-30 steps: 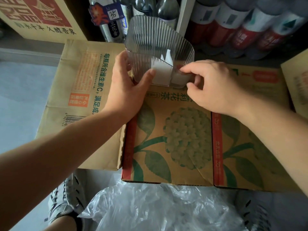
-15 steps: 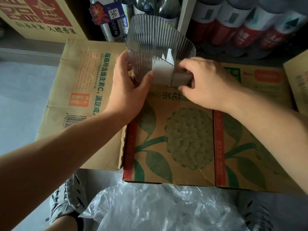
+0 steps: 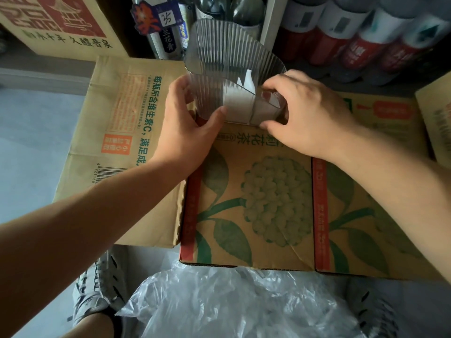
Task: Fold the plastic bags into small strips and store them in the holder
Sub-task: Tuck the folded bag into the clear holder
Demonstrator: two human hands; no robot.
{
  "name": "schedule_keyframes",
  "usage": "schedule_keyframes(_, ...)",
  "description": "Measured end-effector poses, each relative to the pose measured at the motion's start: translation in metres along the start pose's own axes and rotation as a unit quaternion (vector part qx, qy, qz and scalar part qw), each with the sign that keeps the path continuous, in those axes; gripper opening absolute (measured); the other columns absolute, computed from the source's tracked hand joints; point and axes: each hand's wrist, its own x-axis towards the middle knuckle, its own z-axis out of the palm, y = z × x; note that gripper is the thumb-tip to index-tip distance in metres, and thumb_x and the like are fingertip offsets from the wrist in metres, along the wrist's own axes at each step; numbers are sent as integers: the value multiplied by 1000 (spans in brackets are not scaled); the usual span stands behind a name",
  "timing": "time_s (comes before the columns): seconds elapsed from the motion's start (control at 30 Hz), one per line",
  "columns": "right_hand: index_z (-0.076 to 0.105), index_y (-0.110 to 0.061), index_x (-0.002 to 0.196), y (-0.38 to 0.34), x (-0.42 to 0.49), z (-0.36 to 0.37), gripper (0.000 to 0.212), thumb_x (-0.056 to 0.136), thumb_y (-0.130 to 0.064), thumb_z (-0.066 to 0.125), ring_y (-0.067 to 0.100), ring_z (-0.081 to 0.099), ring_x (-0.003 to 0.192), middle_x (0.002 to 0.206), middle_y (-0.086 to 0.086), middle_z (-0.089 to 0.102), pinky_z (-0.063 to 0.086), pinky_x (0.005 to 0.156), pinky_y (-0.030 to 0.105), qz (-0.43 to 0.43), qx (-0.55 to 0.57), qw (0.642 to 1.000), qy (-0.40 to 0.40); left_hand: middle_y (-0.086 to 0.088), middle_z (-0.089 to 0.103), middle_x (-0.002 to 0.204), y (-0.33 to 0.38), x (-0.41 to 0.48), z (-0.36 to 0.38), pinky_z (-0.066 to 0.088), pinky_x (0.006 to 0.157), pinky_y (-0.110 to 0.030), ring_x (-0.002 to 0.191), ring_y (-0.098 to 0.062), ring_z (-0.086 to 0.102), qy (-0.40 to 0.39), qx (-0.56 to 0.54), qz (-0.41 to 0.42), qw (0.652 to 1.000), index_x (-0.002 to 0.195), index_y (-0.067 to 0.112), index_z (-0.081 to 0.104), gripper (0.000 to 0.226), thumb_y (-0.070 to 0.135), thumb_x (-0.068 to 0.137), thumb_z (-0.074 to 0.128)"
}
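Note:
A clear ribbed plastic holder stands on the far part of a flattened cardboard box. My left hand grips its left side, thumb across the front wall. My right hand holds its right side, with the fingertips curled over the rim into the holder. White folded bag strips stand inside, showing through the front wall. A heap of loose clear plastic bags lies at the bottom of the view, below the box edge.
Bottles with red and white labels and dark bottles stand in a row behind the holder. A second cardboard box lies to the left, a printed carton at the back left. My shoes show below.
My right hand has moved left and down onto the holder's right side, its fingers now hooked over the rim. The left hand has kept its grip.

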Motion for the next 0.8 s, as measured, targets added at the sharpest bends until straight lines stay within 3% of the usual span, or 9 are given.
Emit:
schedule_keyframes(0.17, 57, -16, 135, 2, -4, 0, 61, 82, -36, 82, 14, 50, 89, 131, 1, 52, 51, 79, 38, -5, 11, 1000, 13, -2, 58, 134, 2, 0, -2, 53, 101, -33, 124, -11, 56, -12, -9, -6, 1000, 139, 14, 42, 68, 38, 85, 75)
schedule_keyframes(0.3, 63, -12, 127, 3, -13, 0, 54, 81, -32, 82, 12, 49, 87, 127, 5, 55, 55, 78, 42, -26, 22, 999, 43, 3, 56, 134, 4, -3, -7, 52, 101, -36, 125, -8, 54, 0, 14, -21, 1000, 134, 22, 44, 65, 41, 81, 77)
schedule_keyframes(0.4, 65, -10, 117, -1, -27, -5, 44, 81, -31, 81, 16, 53, 85, 121, 9, 55, 56, 73, 43, -40, 28, 996, 78, 1, 57, 125, 12, -11, -19, 52, 95, -30, 113, -10, 56, 7, 55, -25, 998, 121, 23, 46, 51, 34, 82, 78)
schedule_keyframes(0.5, 67, -11, 104, -17, -54, -14, 27, 85, -27, 77, 19, 58, 79, 107, 4, 57, 56, 65, 43, -62, 50, 993, 87, 1, 65, 106, 28, -26, -39, 52, 78, -21, 93, -11, 62, -41, 110, 13, 993, 107, 19, 53, 31, 22, 86, 75)
schedule_keyframes(0.6, 70, -14, 95, -46, -97, -24, 15, 88, -27, 71, 16, 58, 74, 91, -6, 58, 55, 61, 40, -103, 46, 994, -10, 9, 67, 81, 50, -55, -58, 48, 65, -14, 73, -2, 62, -162, 188, 45, 968, 91, 21, 63, 11, 17, 86, 72)
schedule_keyframes(0.67, 70, -16, 92, -62, -132, -26, 11, 90, -27, 67, 16, 57, 74, 84, -6, 60, 55, 62, 40, -131, 32, 986, -95, 17, 63, 71, 62, -84, -66, 49, 64, -12, 63, 4, 60, -243, 229, 59, 941, 80, 31, 62, 16, 18, 86, 71)
schedule_keyframes(0.8, 70, -23, 96, -88, -197, -14, 23, 91, -37, 52, 22, 63, 87, 91, -5, 65, 55, 75, 42, -115, 39, 964, -238, 25, 59, 71, 68, -147, -71, 59, 69, -32, 70, -6, 66, -334, 306, 80, 888, 82, 35, 62, 12, 29, 91, 64)
